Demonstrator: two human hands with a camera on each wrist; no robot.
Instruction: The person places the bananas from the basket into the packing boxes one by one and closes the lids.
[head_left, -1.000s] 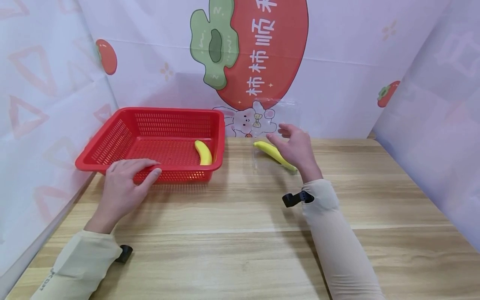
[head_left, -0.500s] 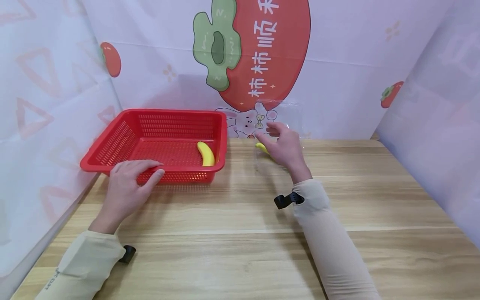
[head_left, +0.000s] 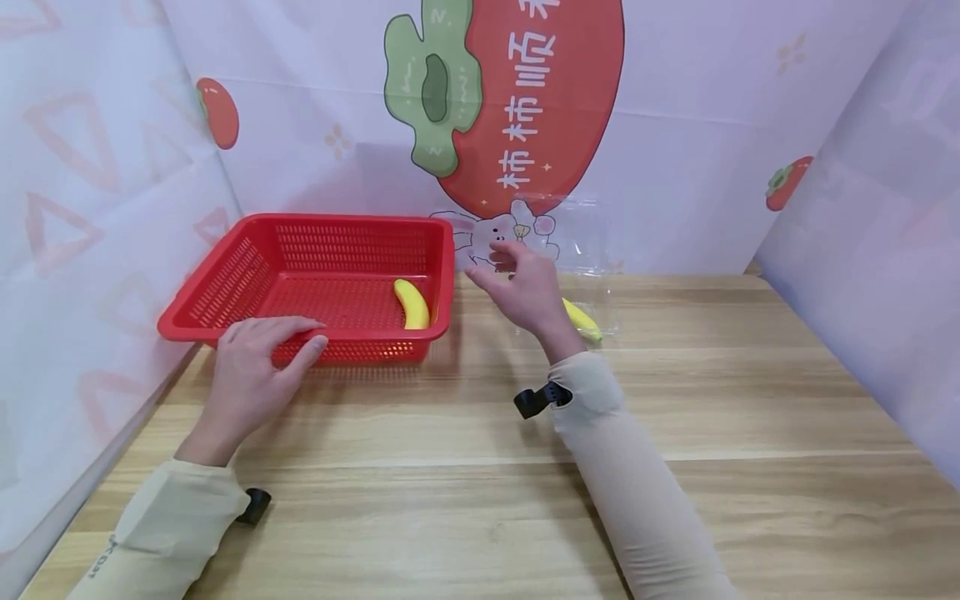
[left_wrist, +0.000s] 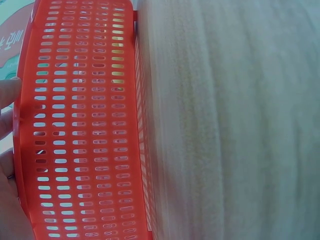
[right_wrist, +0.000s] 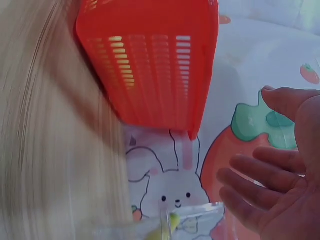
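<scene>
A red plastic basket [head_left: 360,337] stands at the back left, with a yellow toy banana [head_left: 412,304] lying in its right end. My left hand [head_left: 258,367] holds the basket's near rim; in the left wrist view its fingers [left_wrist: 7,92] reach over that rim. Right of the basket, my right hand [head_left: 522,287] hovers in the air with loosely spread fingers and nothing in them. Behind it, a second banana [head_left: 582,320] lies in a clear plastic box [head_left: 581,242] whose lid stands up against the backdrop. The hand hides part of this banana in the head view.
A wood-grain table [head_left: 450,500] spreads in front. White printed cloth [head_left: 682,167] encloses the back and both sides. Through the basket's slots, the right wrist view shows the yellow of the banana inside.
My right hand has moved left, from over the clear box toward the basket, passing in front of the banana in the box. My left hand stays at the basket rim.
</scene>
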